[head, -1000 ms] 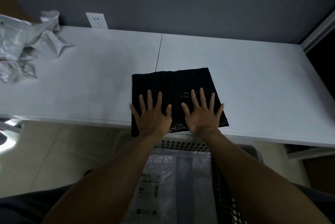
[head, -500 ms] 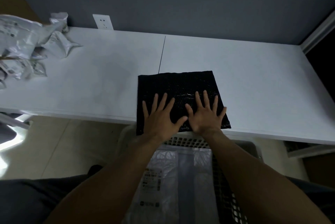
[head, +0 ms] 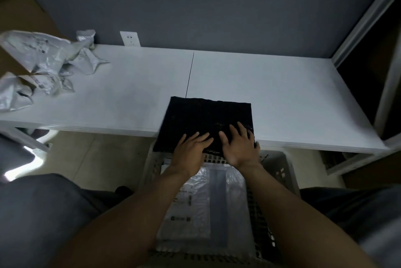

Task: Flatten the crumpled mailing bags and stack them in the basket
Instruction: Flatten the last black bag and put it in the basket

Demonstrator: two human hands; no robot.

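Note:
A flat black mailing bag (head: 206, 118) lies at the front edge of the white table (head: 282, 98), and its near part hangs over the edge above the basket. My left hand (head: 191, 150) and my right hand (head: 238, 146) both rest on its near part with fingers straight. Under the table edge, between my arms, stands a white perforated basket (head: 280, 170). A flattened clear and white bag (head: 208, 202) lies inside it. Several crumpled silver-white bags (head: 43, 61) are piled at the table's far left.
A wall socket (head: 129, 38) sits on the grey wall behind the table. A dark doorway with a metal frame (head: 368, 61) is at the right. My dark-clad legs flank the basket. Tiled floor shows at the left below the table.
Both hands have slid toward me with the black bag, which now overhangs the table edge above the basket. The left fingers have drawn closer together.

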